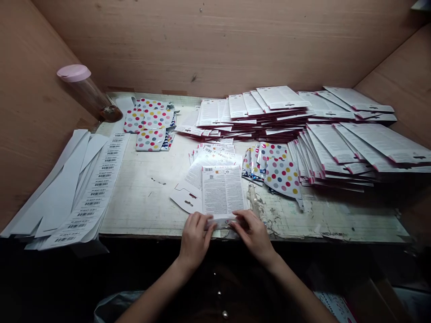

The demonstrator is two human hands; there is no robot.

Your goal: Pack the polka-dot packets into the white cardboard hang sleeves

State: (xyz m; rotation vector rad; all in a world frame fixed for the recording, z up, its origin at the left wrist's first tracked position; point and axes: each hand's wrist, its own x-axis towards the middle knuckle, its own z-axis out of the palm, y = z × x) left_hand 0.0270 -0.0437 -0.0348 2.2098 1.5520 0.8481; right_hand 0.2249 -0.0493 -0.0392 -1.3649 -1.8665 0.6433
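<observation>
A white printed card packet lies near the table's front edge, its small text and barcode facing up. At its near left corner, my left hand pinches the edge between thumb and fingers. My right hand grips the near right corner in the same way. Beneath and behind it are more printed cards, partly covered. A white card flap with hanger slots sticks out to the left. Close to my right hand rests a pile of polka-dot pouches.
Large stacks of white packets fill the back and right. Another polka-dot pile sits back left. Barcode label sheets overhang the left front edge. A pink-lidded bottle leans against the left wall. Board walls enclose the table.
</observation>
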